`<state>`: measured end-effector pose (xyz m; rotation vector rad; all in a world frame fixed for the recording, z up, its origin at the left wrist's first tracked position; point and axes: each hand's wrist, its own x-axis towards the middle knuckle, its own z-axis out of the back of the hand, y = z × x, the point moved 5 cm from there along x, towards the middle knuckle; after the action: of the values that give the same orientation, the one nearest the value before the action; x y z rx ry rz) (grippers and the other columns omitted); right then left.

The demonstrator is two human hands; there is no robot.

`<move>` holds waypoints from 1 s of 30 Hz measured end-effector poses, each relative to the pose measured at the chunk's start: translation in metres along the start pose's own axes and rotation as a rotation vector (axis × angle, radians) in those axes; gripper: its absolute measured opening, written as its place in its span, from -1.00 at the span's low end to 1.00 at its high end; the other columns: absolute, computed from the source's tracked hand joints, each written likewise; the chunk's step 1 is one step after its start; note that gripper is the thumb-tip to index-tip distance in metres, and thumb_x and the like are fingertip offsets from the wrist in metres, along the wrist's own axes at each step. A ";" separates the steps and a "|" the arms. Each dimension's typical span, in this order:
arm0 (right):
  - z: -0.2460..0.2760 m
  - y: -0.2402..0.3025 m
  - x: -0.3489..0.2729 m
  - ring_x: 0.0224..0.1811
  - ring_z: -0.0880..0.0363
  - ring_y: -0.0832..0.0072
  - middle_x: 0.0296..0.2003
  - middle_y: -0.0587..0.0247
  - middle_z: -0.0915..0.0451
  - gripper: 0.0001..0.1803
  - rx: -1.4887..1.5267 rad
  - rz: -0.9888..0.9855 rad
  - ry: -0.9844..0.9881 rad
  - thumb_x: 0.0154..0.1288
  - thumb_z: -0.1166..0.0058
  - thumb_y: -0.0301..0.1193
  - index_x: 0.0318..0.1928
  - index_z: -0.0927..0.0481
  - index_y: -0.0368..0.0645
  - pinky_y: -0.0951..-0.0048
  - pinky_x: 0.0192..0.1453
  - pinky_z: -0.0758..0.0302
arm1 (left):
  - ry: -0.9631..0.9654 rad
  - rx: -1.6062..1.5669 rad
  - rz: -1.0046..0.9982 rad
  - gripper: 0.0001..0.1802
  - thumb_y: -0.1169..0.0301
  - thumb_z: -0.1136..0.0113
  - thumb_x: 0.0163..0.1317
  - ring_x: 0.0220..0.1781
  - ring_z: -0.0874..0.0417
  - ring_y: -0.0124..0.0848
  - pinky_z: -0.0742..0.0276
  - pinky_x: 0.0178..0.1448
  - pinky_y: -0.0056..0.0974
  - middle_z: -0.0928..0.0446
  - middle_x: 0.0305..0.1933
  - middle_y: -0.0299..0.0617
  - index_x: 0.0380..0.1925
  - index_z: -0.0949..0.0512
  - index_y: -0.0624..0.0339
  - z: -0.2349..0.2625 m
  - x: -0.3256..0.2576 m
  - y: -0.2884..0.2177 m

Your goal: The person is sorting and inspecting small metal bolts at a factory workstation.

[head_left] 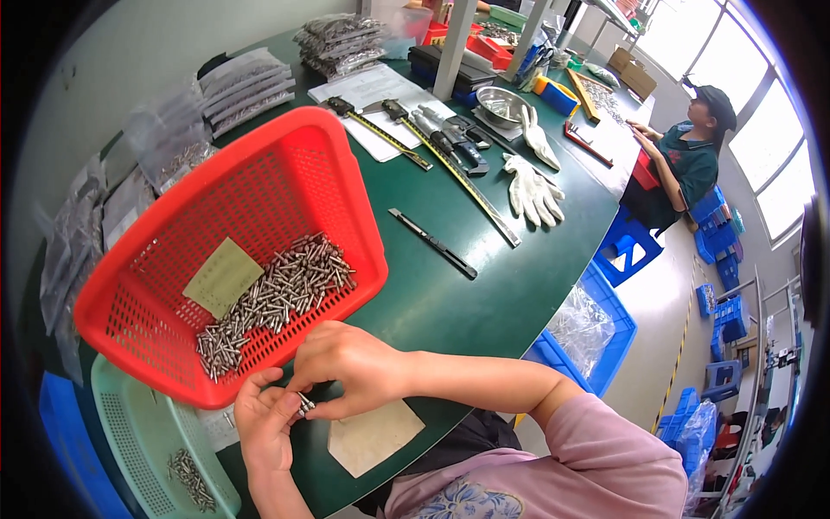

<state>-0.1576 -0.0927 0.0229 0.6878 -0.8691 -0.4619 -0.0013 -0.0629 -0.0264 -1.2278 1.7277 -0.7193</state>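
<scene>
My left hand and my right hand meet at the near edge of the red basket. Between their fingertips are a few small metal pins, pinched by both hands. The red perforated basket stands tilted toward me, with a heap of similar metal pins at its lower side. A yellowish paper slip lies on the heap's left. Beneath my right wrist is a beige sheet on the green table. The exact number of pins in my fingers is hidden.
A pale green basket with more pins stands lower left. Calipers, a utility knife, white gloves and a metal bowl lie across the table. Bagged parts line the wall. A person works far right.
</scene>
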 end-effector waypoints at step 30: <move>0.000 -0.004 -0.001 -0.32 -0.52 0.36 -0.44 0.38 -0.53 -0.71 -0.109 -0.079 -0.131 -0.19 -0.31 -0.39 -0.33 -0.64 -0.11 0.32 -0.18 -0.39 | 0.015 0.005 -0.004 -0.78 0.41 -0.17 0.27 -0.31 -0.69 -0.36 -0.69 -0.32 -0.34 -0.62 -0.25 -0.05 -0.19 -0.46 0.34 0.001 -0.002 0.004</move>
<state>-0.1584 -0.0948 0.0193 0.5979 -0.9348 -0.6267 -0.0022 -0.0600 -0.0295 -1.2256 1.7355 -0.7360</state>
